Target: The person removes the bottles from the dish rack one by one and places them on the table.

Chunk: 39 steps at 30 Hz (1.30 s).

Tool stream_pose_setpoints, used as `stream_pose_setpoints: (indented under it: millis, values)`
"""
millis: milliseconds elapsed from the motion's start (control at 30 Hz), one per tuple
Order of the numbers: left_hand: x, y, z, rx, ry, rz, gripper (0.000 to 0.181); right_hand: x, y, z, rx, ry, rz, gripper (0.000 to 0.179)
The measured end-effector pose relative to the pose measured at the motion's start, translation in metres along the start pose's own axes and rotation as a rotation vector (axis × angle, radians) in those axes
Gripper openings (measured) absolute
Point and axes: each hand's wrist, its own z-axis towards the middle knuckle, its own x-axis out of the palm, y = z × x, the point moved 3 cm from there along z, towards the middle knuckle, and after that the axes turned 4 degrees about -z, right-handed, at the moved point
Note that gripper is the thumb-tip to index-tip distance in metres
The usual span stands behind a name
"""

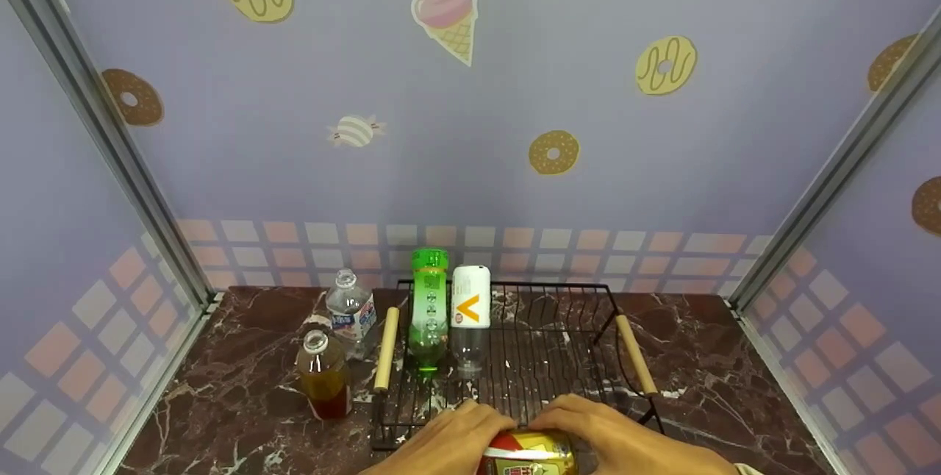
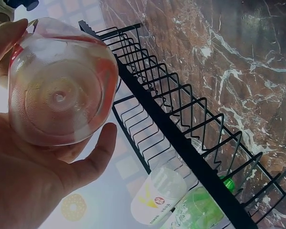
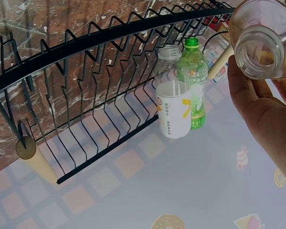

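Low in the head view, both hands hold a clear plastic bottle [image 1: 531,453] with a red and gold label, lying sideways. My left hand [image 1: 456,438] grips its base end; the left wrist view shows the round bottle bottom [image 2: 59,95] between thumb and fingers. At the neck end, my right hand [image 1: 617,434] has its fingers curled about the bottle, whose open, capless mouth [image 3: 260,51] appears in the right wrist view. Just beyond the hands is a black wire rack [image 1: 544,328], with a green bottle [image 1: 428,313] and a white-labelled clear bottle [image 1: 470,306] at its left end.
Left of the rack stand a clear bottle [image 1: 351,317] with a blue and red label and a bottle of brown liquid [image 1: 325,379]. Wooden handles [image 1: 387,348] flank the rack. A patterned wall [image 1: 470,166] rises behind the dark marbled tabletop [image 1: 706,357].
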Motion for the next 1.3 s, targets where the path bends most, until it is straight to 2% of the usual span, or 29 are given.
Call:
stream_pose_setpoints:
  millis: [133,433,600,700,800,933,1033,1100,1233,1300]
  values:
    - [0.001,0.0,0.001,-0.001,0.016,0.036,0.065,0.001,0.0,0.0,-0.006,0.004,-0.003,0.055]
    - [0.005,-0.002,0.004,-0.053,0.051,0.089,0.071,0.0,0.004,0.001,0.027,0.012,-0.019,0.055]
    - [0.006,-0.001,0.005,-0.073,0.064,0.077,0.069,-0.001,0.005,0.0,0.066,0.029,-0.011,0.056]
    - [0.006,0.0,0.005,-0.059,0.06,0.045,0.067,-0.002,0.004,-0.001,0.058,0.024,-0.014,0.056]
    - [0.006,0.0,0.004,-0.053,0.056,0.008,0.064,-0.002,0.004,0.001,-0.006,0.0,-0.022,0.055]
    - [0.005,0.001,0.003,-0.08,0.067,-0.049,0.062,-0.005,0.006,0.001,-0.07,-0.029,-0.009,0.053]
    - [0.003,0.001,0.0,-0.116,0.071,-0.098,0.06,-0.009,0.008,-0.002,-0.051,-0.033,0.018,0.051]
    - [0.002,0.002,-0.003,-0.142,0.066,-0.135,0.061,-0.012,0.01,-0.003,-0.065,-0.055,-0.004,0.052]
    - [0.001,0.004,-0.01,-0.177,0.034,-0.217,0.063,-0.018,0.01,-0.004,-0.107,-0.101,-0.036,0.055]
    - [0.0,0.006,-0.013,-0.166,0.009,-0.241,0.062,-0.02,0.009,-0.006,-0.118,-0.119,-0.058,0.055]
